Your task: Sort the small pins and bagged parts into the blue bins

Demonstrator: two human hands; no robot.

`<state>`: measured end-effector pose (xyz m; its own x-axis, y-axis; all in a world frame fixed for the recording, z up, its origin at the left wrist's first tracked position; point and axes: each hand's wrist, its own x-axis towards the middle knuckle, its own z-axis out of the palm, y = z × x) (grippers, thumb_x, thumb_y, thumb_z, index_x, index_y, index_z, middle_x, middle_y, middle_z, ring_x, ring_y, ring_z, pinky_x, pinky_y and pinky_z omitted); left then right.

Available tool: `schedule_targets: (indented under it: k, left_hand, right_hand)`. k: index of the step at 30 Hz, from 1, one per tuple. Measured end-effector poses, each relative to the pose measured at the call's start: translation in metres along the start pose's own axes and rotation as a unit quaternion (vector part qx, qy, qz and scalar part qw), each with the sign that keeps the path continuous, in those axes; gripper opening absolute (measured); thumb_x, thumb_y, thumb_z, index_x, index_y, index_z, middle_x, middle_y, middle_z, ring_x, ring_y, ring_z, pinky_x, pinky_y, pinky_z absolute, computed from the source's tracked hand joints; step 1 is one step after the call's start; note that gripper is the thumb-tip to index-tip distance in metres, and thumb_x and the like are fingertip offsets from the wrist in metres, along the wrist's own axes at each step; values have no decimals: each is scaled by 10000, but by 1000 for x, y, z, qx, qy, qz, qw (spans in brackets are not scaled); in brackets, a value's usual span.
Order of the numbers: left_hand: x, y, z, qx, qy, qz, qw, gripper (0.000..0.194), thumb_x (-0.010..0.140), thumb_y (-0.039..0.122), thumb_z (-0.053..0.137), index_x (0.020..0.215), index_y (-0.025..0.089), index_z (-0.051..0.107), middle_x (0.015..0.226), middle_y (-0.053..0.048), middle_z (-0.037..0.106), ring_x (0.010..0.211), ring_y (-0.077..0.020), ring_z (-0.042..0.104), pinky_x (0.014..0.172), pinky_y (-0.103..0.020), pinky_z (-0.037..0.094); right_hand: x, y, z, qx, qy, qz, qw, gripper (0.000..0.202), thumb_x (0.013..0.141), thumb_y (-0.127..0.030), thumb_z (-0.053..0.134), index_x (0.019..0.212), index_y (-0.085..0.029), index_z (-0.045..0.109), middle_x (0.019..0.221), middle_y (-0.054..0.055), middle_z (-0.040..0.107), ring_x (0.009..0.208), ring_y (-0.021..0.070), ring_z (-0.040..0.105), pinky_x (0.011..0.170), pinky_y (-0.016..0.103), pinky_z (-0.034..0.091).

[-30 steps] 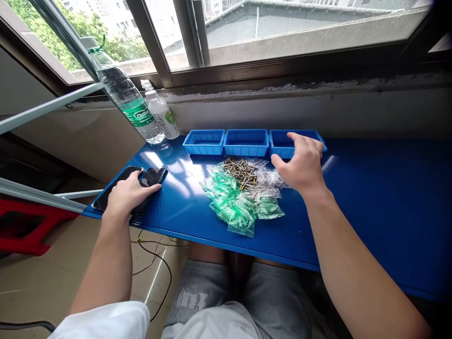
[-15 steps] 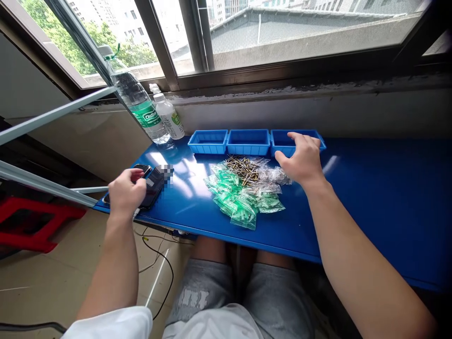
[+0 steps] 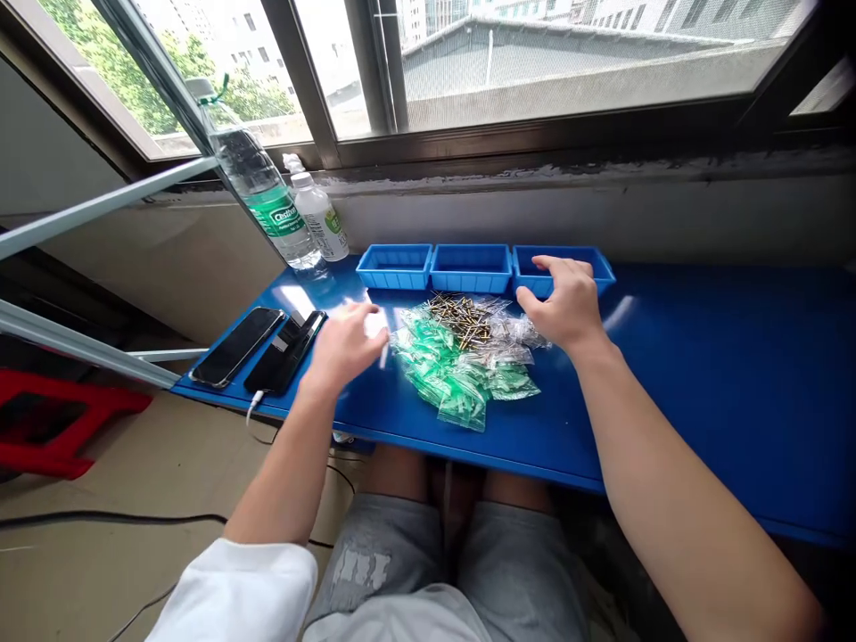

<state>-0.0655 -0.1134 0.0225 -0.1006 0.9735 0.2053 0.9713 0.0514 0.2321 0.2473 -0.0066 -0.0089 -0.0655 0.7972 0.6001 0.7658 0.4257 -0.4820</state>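
My left hand (image 3: 349, 343) is over the blue table, left of the green plastic packets (image 3: 438, 366), its fingers curved and apart with nothing seen between them. In front of the right blue bin (image 3: 605, 275) hovers my right hand (image 3: 565, 299), thumb and fingers apart, holding nothing. A heap of dark and brass-coloured screw-like pieces (image 3: 468, 321) lies at the back of the packets. Clear plastic packets (image 3: 525, 332) lie just left of my right hand.
Beside the right bin stand a middle blue bin (image 3: 471, 278) and a left blue bin (image 3: 394, 278). Two phones (image 3: 237, 346) lie at the table's left. A large water bottle (image 3: 271, 201) and a smaller bottle (image 3: 321, 218) stand behind, near a metal frame (image 3: 107, 203).
My left hand has moved right, from over the phones to beside the green packets, uncovering the phones. My right hand has shifted very slightly left.
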Motion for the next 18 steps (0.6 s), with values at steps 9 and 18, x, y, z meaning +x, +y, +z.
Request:
schedule_targets:
  k: [9,18]
  left_hand:
    - [-15,-106,-23,79,-65,-298,949,888,838,689,585,1476,73,564,1386,-322,632,1346,-518,568,1095,-583,492]
    - [-11,-100,-26,73,-46,-320,944,1014,783,689,648,1527,40,418,1320,-349,660,1280,-531,624,1021,-573,529]
  right_hand:
    - [1,-2,-3,17,-1,19,1000,530,795,-348,604,1265,-128,713,1231,185,740,1219,412,596,1075,586,494]
    - [2,-1,-3,27,-3,23,999,543,788,-373,604,1264,-134,707,1236,181,737,1220,406,589,1076,587,493]
